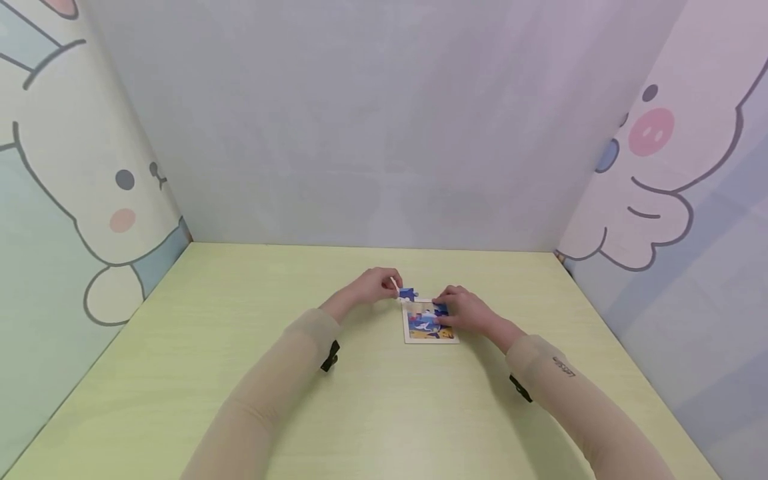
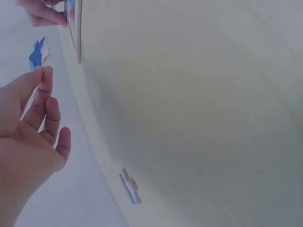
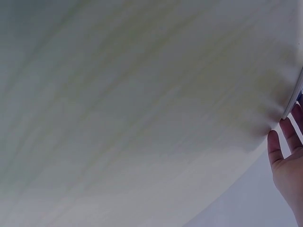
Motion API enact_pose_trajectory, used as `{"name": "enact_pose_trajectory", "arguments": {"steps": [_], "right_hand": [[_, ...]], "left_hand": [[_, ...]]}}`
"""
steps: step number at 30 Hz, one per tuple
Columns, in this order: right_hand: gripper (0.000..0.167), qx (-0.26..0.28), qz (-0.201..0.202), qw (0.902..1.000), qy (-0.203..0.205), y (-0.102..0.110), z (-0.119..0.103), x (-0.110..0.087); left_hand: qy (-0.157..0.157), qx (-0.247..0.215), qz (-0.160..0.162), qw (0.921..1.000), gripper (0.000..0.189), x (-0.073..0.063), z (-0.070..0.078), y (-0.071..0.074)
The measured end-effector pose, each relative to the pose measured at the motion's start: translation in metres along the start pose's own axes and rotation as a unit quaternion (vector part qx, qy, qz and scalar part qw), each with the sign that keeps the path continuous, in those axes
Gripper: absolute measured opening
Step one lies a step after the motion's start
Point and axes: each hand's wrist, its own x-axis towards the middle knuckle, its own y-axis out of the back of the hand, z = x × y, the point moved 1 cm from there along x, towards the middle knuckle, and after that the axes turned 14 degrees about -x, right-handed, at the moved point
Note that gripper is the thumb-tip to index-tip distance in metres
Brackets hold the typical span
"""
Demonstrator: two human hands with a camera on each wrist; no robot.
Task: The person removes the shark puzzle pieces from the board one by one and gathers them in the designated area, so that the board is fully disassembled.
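My left hand (image 1: pixel 378 285) pinches a blue and white jigsaw piece (image 1: pixel 408 293) just above the top left corner of a small puzzle board (image 1: pixel 409 339). In the left wrist view the piece (image 2: pixel 39 54) sticks out beyond the thumb and fingertip of the left hand (image 2: pixel 35 113), whose other fingers are loosely bent. The board has a pale frame and a colourful picture in blue, white and yellow. On its right side rests my right hand (image 1: pixel 471 310), fingers extended. The right wrist view catches this hand (image 3: pixel 289 161) with fingertips against the board's edge (image 3: pixel 293 97).
A separate jigsaw piece (image 2: pixel 129 186) lies on the pale yellow table (image 1: pixel 288 413), seen in the left wrist view. Behind stands a plain grey-white wall (image 1: pixel 372 133). Panels with cartoon animals (image 1: pixel 78 187) close off the left and right sides.
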Motion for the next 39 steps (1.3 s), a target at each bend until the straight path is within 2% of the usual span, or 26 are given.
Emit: {"name": "enact_pose_trajectory", "arguments": {"steps": [12,17,29,34,39], "right_hand": [[0.053,-0.004,0.012,0.9998,0.012,-0.002,0.002,-0.001],[0.052,-0.008,0.016,0.9996,0.022,-0.003,0.003,-0.001],[0.054,-0.009,0.004,0.9999,0.011,-0.003,0.002,0.000],[0.054,-0.006,0.001,1.0000,0.008,-0.001,0.001,0.000],[0.053,-0.007,0.002,0.9999,0.013,0.000,0.000,0.000]], "left_hand": [[0.012,-0.022,0.026,0.9993,0.014,-0.020,-0.015,0.033],[0.024,-0.007,0.039,0.9989,0.013,-0.025,-0.025,0.041],[0.062,0.004,0.035,0.9975,0.009,-0.030,-0.048,0.045],[0.073,0.045,0.037,0.9956,0.009,-0.033,-0.048,0.046],[0.071,0.080,0.045,0.9932,0.009,-0.033,-0.050,0.046]]}}
